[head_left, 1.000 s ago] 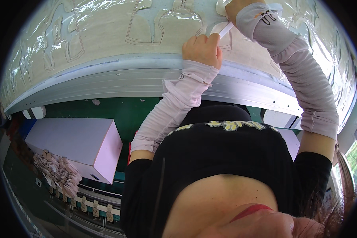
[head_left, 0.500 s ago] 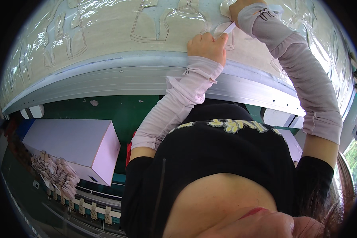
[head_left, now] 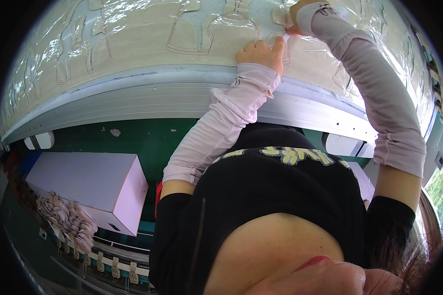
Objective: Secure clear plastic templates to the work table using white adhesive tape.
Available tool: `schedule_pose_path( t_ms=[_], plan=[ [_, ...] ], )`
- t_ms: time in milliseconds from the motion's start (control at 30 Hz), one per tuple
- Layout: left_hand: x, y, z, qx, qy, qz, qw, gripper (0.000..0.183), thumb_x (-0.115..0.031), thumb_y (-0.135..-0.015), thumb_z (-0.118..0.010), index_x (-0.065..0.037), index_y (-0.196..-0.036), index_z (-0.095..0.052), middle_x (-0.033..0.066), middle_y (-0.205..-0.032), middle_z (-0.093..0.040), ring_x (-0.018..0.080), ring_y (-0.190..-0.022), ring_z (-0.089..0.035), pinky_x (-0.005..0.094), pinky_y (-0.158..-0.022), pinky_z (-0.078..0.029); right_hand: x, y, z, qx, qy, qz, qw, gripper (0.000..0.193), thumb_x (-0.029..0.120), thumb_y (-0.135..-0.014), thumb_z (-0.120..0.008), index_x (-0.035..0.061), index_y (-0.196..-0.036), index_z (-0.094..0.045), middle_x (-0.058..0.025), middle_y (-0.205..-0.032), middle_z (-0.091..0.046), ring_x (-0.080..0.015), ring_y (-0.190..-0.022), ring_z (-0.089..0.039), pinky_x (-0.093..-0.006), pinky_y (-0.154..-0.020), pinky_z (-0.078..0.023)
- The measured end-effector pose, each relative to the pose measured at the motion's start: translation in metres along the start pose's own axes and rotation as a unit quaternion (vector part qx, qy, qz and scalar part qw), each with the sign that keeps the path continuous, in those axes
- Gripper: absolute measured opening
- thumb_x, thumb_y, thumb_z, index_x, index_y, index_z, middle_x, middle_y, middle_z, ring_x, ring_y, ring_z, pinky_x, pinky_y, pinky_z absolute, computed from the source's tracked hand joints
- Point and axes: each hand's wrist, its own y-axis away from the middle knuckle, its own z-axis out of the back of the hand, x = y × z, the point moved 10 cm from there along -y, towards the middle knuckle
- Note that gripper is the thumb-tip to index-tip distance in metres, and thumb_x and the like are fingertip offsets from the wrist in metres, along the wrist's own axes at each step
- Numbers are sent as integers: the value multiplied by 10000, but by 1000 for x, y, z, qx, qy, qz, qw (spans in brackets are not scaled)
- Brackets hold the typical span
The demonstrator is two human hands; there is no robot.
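Observation:
A cream sheet (head_left: pixel 138 54) printed with dark pattern outlines lies under shiny clear film. Cut gaps in it show a pale blue layer below. My left hand (head_left: pixel 262 53) rests on the near part of the sheet, fingers curled, one stretched forward to a small white strip (head_left: pixel 286 36). The strip's near end meets that fingertip. Beyond it, my right hand (head_left: pixel 297 18) closes on the strip's other end, its fingers partly cut off by the top of the picture and the sleeve. Pale pink sleeves cover both forearms.
A grey metal rail (head_left: pixel 152 101) runs along the table's near edge, in front of my body. Below left stands a pale lilac box (head_left: pixel 83 172), with a heap of beige cut pieces (head_left: pixel 69 216) beside it. Several small pieces hang on a rack (head_left: pixel 115 268) lower down.
My right hand has come down and closer to my left hand, so less of the white strip shows between them. My left hand has shifted slightly to the right.

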Motion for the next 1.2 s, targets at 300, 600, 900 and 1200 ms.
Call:
schedule_pose_path(
  t_ms=[300,600,900,1200],
  plan=[
    [22,38,36,-97,138,-51,984,291,-94,-787,-738,-118,-1064,-654,73,-797,-669,307,-743,-646,442,-622,-500,15,-27,-16,2,32,45,998,478,546,-788,-728,218,-1135,-759,-67,-1129,-744,-277,-1057,-700,-450,-887,-541],
    [-7,13,32,-13,-12,-333,943,313,-153,-758,-786,-133,-1058,-697,-8,-914,-629,216,-830,-601,366,-692,-501,19,-20,-7,-91,10,76,993,291,329,-780,-750,159,-1012,-792,-81,-990,-765,-277,-949,-729,-426,-775,-567],
    [3,42,43,-31,-30,-332,942,301,-234,-782,-773,-181,-1073,-721,-86,-1017,-607,165,-967,-580,378,-838,-419,18,-14,-1,-170,-12,117,978,273,309,-780,-741,150,-995,-792,-91,-974,-763,-281,-926,-730,-427,-759,-565],
    [-6,9,43,-32,2,-398,917,167,-212,-762,-788,-196,-906,-704,-83,-937,-631,175,-917,-612,385,-831,-421,15,-12,0,-209,-22,128,969,255,289,-779,-732,141,-978,-793,-101,-957,-761,-284,-904,-731,-428,-743,-564]
  ],
)
